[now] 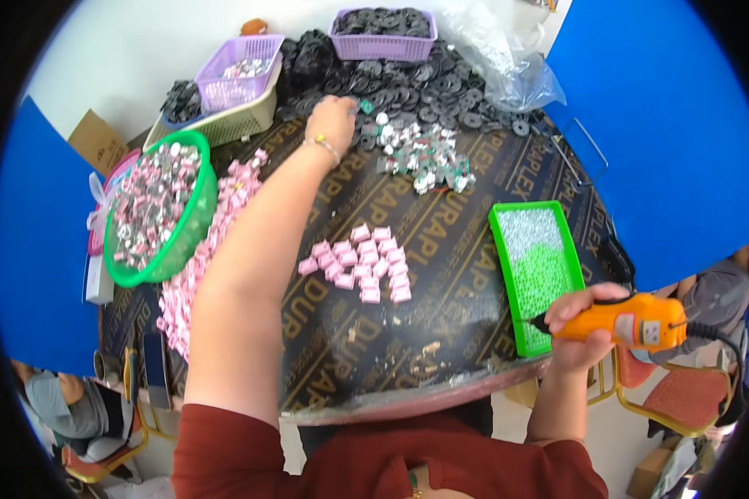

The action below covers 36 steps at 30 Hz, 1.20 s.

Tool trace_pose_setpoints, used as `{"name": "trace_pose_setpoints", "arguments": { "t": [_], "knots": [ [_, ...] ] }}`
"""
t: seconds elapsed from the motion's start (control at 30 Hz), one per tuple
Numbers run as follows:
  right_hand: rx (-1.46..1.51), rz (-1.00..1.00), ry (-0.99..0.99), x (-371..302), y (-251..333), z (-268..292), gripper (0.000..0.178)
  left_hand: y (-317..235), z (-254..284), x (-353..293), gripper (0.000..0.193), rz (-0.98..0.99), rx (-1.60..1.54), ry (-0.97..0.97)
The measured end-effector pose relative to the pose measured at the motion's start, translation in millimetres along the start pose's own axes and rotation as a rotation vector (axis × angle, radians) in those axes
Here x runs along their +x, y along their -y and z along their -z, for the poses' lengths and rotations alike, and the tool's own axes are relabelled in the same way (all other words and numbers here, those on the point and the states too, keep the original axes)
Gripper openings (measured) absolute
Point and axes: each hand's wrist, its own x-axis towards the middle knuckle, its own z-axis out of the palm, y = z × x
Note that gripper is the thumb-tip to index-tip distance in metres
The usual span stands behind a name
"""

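Nearest, the right hand (581, 328) wraps round an orange power screwdriver (641, 323), smooth-bodied, its dark tip over the near end of a green tray (531, 339) of tiny silvery pieces; best to carry the tip level and clear of the rim. Mid-table, pink blocks (381, 266), matt and notched. Farther, the left hand (331, 121) reaches to the edge of the black discs (429, 96), flat and ring-like; fingertips hidden, cannot tell if it grips; a light, single pinch seems wise. Beyond, a lavender lattice basket (383, 50).
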Motion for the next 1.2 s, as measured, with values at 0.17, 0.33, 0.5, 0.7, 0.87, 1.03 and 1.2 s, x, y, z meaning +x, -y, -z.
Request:
{"name": "trace_pose_setpoints", "arguments": {
  "t": [0.17,0.33,0.5,0.7,0.87,1.03,1.2],
  "knots": [
    [0.036,0.001,-0.005,-1.8,-0.1,8.2,0.062,3.1,-39.0,34.2,0.025,-0.335,0.163,-0.037],
    [0.021,0.041,-0.026,6.6,-1.0,7.8,0.060,21.6,-52.9,60.2,0.010,-0.412,0.319,0.147],
    [0.062,0.037,-0.036,15.5,-1.7,4.5,0.060,34.4,-30.0,59.1,0.011,-0.217,-0.094,-0.005],
    [0.099,0.119,0.034,15.6,0.0,9.2,0.058,3.2,74.7,14.2,0.018,0.252,-1.311,0.150],
    [0.149,0.126,0.075,9.9,3.7,5.4,0.058,-19.6,159.3,-79.5,0.016,0.180,-1.158,0.261],
    [0.161,0.084,0.080,-3.2,7.8,1.2,0.060,-34.3,194.6,-166.8,0.029,0.489,-1.181,0.361],
    [0.146,0.047,0.071,-14.2,14.8,-5.9,0.059,-27.4,193.5,-223.8,0.026,0.563,-1.312,0.258]
  ]
}}
